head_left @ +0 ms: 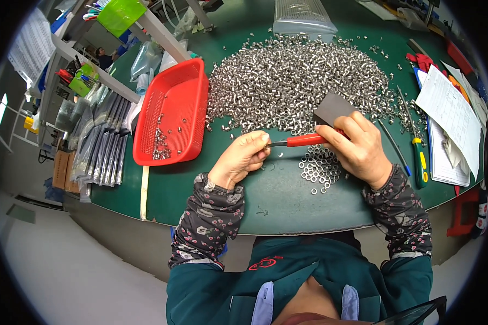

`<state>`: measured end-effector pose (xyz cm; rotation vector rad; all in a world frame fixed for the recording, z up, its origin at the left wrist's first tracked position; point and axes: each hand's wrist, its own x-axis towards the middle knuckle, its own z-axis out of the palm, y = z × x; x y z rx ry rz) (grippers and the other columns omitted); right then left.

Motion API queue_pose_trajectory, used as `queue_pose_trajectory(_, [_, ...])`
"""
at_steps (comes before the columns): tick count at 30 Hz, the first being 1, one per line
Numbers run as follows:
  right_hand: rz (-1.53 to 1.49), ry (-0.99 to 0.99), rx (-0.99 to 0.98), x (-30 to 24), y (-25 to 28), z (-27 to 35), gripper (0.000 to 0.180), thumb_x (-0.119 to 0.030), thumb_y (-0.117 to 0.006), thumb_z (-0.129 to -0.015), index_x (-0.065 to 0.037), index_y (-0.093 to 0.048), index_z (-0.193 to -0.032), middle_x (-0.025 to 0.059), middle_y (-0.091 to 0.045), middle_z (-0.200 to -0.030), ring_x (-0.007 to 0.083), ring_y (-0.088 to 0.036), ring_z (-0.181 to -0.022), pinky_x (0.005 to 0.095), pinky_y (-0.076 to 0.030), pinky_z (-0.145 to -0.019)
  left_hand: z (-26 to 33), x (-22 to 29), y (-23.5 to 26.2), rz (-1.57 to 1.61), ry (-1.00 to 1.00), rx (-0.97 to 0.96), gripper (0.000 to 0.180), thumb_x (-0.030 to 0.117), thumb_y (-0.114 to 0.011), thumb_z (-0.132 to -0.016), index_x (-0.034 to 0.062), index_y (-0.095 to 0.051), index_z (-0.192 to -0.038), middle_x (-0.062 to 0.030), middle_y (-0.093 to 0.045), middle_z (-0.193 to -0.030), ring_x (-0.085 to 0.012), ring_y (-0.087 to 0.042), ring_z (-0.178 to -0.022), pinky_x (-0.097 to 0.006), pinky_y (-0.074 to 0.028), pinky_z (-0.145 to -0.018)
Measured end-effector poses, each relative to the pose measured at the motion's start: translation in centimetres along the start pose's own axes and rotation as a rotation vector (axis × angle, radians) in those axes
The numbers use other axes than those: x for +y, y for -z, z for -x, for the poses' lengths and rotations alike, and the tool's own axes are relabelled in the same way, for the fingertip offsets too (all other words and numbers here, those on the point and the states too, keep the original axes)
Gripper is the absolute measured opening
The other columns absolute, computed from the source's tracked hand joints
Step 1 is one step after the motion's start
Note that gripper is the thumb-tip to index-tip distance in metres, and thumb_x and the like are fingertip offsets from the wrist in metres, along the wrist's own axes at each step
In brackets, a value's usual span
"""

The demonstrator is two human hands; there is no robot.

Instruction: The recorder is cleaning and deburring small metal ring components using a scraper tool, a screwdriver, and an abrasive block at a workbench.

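My right hand [358, 146] is closed round the red handle of a hand tool [306, 141], whose thin grey metal shaft points left. At the shaft's tip, the thumb and fingers of my left hand [243, 157] are pinched together on a small shiny metal part, mostly hidden by the fingertips. Just below the tool lies a loose group of small metal rings [317, 168]. A large heap of short metal sleeves [298, 81] spreads over the green table [287, 203] beyond my hands. Behind my right hand, a dark grey block [332, 110] rests at the heap's near edge.
A red plastic basket [195, 116] with some metal pieces stands left of the heap. On the right lie a yellow-green-handled tool [420, 162], a blue pen-like stick [398, 151] and stacked papers [450, 108]. Bagged dark parts [103, 146] lie far left; a clear plastic bag [303, 19] is behind.
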<state>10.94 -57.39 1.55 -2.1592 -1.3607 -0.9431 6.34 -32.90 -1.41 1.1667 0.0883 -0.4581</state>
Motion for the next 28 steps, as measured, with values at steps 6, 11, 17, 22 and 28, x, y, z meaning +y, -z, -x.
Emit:
queue_pose_trajectory(6, [-0.214,-0.204,-0.019,-0.5,-0.5,0.5,0.020,-0.008,-0.059,-0.066,-0.002,-0.057,-0.085,0.0080,-0.048,-0.065,0.0232,-0.046,-0.057,0.0322,-0.037,-0.050,-0.2,-0.4,0.3,0.116,-0.241,0.011,0.017,0.022,-0.044,-0.087,0.0058,-0.048,-0.086,0.0009,-0.039,-0.067,-0.0015,-0.026,-0.045,-0.013,-0.020,-0.035])
queue_pose_trajectory(11, [-0.293,-0.282,0.002,-0.4,-0.8,0.8,0.018,-0.012,-0.062,-0.067,-0.003,-0.058,-0.082,0.0076,-0.049,-0.063,0.0227,-0.047,-0.056,0.0320,-0.039,-0.049,-0.6,-0.7,0.0,0.249,-0.304,0.000,0.009,0.013,-0.044,-0.087,0.0057,-0.046,-0.091,-0.0022,-0.046,-0.078,-0.0018,-0.030,-0.047,-0.013,-0.024,-0.035])
queue_pose_trajectory(17, [-0.343,-0.294,-0.027,-0.5,-1.2,0.8,0.017,-0.012,-0.061,-0.068,-0.002,-0.058,-0.082,0.0083,-0.049,-0.063,0.0235,-0.047,-0.056,0.0324,-0.039,-0.050,-0.9,-0.9,0.1,0.257,-0.325,-0.003,0.008,0.009,-0.043,-0.086,0.0060,-0.046,-0.093,-0.0040,-0.050,-0.083,-0.0028,-0.031,-0.049,-0.013,-0.024,-0.036])
queue_pose_trajectory(22, [-0.385,-0.312,-0.051,-0.4,-1.4,1.0,0.016,-0.013,-0.059,-0.071,-0.002,-0.058,-0.083,0.0084,-0.049,-0.063,0.0234,-0.049,-0.057,0.0328,-0.040,-0.051,-0.9,-1.1,-0.1,0.253,-0.339,-0.034,0.008,0.008,-0.043,-0.086,0.0059,-0.047,-0.093,-0.0046,-0.051,-0.084,-0.0031,-0.031,-0.049,-0.013,-0.024,-0.037])
queue_pose_trajectory(28, [-0.368,-0.362,-0.129,-0.4,-1.4,1.3,0.018,-0.016,-0.059,-0.072,-0.005,-0.059,-0.086,0.0086,-0.052,-0.066,0.0244,-0.052,-0.061,0.0330,-0.041,-0.054,-0.9,-1.4,0.0,0.227,-0.369,-0.041,0.008,0.008,-0.044,-0.085,0.0060,-0.048,-0.093,-0.0047,-0.051,-0.085,-0.0030,-0.030,-0.049,-0.013,-0.024,-0.037])
